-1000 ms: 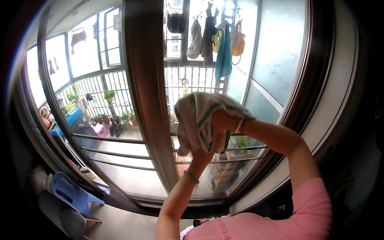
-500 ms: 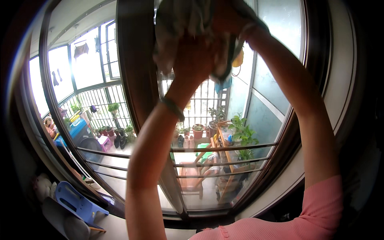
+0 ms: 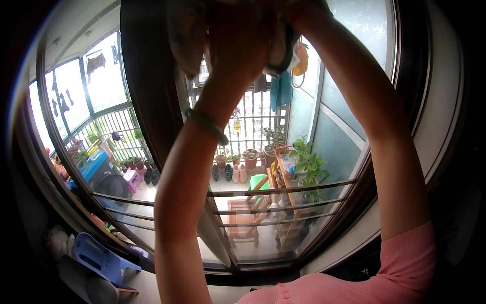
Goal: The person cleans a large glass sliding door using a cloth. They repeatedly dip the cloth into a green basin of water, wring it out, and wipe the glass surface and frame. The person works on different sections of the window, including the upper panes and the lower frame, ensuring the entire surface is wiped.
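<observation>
Both my arms reach up to the top of the view, in front of a glass sliding door [image 3: 243, 263] with a dark frame. My left hand [image 3: 237, 38], with a green bangle [image 3: 206, 126] on its wrist, is dark and blurred against a pale cloth [image 3: 188, 48] with a dark green edge. The cloth hangs down on both sides of this hand. Beside it at the upper edge, my right hand [image 3: 302, 12] grips the same cloth. The fingertips of both hands are hidden by the cloth, the shade and the picture's edge.
Horizontal bars [image 3: 278, 192] cross the lower panes. Beyond the glass lie a wooden chair [image 3: 243, 218], potted plants [image 3: 309, 167], shoes [image 3: 239, 174] and a blue-topped washing machine [image 3: 101, 169]. On my side, a blue plastic chair [image 3: 104, 258] stands at the lower left.
Both hands and the cloth have gone higher in the view, partly past its upper edge. The scene has shifted slightly left on the left side, and more of the hanging teal cloth shows.
</observation>
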Demonstrator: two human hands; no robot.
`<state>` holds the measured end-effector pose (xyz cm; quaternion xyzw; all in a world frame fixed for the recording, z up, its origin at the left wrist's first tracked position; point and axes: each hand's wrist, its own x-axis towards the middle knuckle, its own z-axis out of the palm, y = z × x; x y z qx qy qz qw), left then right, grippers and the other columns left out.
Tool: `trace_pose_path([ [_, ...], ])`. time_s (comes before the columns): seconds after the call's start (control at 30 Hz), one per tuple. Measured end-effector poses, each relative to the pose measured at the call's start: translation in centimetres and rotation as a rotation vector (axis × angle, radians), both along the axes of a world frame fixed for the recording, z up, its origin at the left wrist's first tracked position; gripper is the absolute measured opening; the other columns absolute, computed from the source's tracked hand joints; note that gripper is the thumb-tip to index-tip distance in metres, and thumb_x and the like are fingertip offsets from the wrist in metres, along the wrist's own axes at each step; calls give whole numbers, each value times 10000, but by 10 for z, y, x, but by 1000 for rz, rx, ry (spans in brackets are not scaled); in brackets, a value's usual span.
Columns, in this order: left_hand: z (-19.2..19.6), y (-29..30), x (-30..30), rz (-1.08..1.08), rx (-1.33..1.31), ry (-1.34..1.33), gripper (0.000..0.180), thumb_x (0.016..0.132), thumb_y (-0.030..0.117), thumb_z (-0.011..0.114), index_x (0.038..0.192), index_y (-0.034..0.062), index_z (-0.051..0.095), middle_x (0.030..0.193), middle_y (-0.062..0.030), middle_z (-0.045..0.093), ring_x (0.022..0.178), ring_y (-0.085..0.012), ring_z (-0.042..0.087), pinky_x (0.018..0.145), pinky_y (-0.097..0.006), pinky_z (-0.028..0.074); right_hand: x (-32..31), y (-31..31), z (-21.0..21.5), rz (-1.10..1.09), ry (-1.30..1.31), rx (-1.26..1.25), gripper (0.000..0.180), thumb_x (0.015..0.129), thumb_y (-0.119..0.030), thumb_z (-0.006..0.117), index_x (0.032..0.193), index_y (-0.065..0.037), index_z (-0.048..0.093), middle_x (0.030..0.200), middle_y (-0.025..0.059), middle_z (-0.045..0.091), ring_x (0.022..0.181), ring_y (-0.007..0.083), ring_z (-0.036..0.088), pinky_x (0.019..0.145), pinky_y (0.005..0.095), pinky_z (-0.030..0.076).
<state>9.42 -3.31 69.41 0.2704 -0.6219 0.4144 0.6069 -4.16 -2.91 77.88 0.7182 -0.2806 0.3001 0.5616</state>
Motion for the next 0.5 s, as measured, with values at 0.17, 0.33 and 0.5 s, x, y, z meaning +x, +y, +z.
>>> trace_pose_path([
  [0.17,-64,28,-1,-68,391,-42,503,964,452,417,1220,27,498,890,-231,637,866,-426,609,780,-548,443,-7,-1,-57,73,29,127,347,735,-223,636,1056,-94,662,1130,117,626,1093,261,574,977,344,432],
  [0.33,-155,42,-12,-195,418,107,506,939,402,506,1194,-34,538,1155,-265,575,1089,-426,542,942,-500,411,-2,11,-136,167,45,330,352,731,-231,642,1056,-97,662,1120,112,629,1079,255,580,963,340,441],
  [0.5,-260,52,-16,-156,232,82,222,863,261,659,923,49,632,821,-98,621,728,-277,621,642,-375,488,-1,28,-235,205,33,588,357,727,-238,649,1056,-100,661,1110,106,632,1066,250,586,949,335,450],
])
